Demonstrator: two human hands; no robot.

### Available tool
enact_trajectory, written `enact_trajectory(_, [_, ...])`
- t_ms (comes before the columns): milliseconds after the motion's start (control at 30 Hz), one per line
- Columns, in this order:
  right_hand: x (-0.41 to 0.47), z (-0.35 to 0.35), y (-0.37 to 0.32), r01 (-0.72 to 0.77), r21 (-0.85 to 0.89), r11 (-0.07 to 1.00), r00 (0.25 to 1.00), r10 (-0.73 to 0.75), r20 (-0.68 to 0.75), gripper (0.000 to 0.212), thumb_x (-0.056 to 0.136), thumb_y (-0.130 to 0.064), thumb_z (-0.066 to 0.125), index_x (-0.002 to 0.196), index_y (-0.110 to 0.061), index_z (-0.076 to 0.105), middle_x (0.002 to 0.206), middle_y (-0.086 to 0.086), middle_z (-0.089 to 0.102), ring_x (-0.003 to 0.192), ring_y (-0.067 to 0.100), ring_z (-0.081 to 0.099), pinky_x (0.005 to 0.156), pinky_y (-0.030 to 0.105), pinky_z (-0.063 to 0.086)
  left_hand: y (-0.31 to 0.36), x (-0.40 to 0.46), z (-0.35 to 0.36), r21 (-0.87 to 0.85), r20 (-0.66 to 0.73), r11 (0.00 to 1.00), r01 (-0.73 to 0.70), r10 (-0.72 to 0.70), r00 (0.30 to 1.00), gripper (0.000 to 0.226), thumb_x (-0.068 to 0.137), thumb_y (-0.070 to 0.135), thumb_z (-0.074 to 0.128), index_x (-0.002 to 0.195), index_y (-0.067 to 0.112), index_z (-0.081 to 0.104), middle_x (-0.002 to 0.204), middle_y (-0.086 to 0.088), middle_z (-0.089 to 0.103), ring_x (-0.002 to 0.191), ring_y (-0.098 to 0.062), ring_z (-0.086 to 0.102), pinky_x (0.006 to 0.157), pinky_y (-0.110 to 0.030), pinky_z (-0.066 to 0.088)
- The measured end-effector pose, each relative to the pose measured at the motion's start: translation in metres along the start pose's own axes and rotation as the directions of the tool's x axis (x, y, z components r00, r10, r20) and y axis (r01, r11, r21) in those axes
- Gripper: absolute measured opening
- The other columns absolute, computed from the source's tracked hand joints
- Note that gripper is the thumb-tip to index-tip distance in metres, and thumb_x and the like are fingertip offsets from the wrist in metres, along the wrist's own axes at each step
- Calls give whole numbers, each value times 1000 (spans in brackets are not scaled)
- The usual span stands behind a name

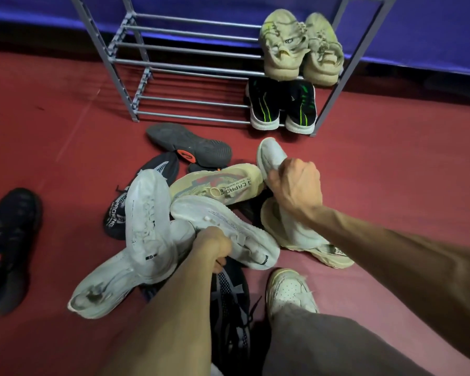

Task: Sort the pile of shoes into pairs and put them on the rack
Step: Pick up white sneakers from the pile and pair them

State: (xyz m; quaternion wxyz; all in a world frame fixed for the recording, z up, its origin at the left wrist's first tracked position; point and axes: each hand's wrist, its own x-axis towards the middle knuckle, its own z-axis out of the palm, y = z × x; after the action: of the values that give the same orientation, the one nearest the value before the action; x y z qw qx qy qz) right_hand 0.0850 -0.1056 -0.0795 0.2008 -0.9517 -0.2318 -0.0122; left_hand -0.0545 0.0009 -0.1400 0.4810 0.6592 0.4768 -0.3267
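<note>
A pile of shoes lies on the red floor in front of a grey metal rack (174, 63). My left hand (215, 246) is closed on a white sneaker (228, 229) in the middle of the pile. My right hand (296, 185) grips another white sneaker (270, 156) by its opening, toe pointing at the rack. Two more white sneakers (147, 221) lie crossed at the left of the pile. A beige shoe with lettering (223, 183) lies between my hands. A beige pair (301, 47) sits on the rack's upper shelf, a black-and-green pair (282, 104) on the lower one.
A dark shoe lies sole-up (187, 143) behind the pile, and a black knit shoe (120, 213) lies at its left. A black-and-pink shoe (8, 240) sits apart at far left. My foot in a white sneaker (291, 291) stands at bottom centre. A blue cloth wall runs behind the rack.
</note>
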Motion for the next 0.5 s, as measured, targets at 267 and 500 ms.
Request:
enact_trajectory(267, [-17, 13, -5, 252, 44, 967, 896, -250, 368, 15, 85, -15, 49, 77, -14, 61, 82, 14, 71, 79, 36, 63, 73, 40, 52, -5, 4, -4, -302, 130, 947, 112, -75, 989, 43, 89, 9, 63, 125, -10, 48, 119, -30, 59, 90, -37, 68, 71, -41, 60])
enact_trajectory(500, [-42, 18, 11, 157, -21, 987, 854, -125, 505, 55, 66, 0, 48, 116, -25, 47, 90, 8, 61, 85, 31, 57, 70, 40, 52, -2, -11, 5, -353, 349, 908, 225, -95, 932, 33, 98, 19, 49, 107, -13, 54, 129, -37, 51, 105, -44, 64, 82, -41, 57])
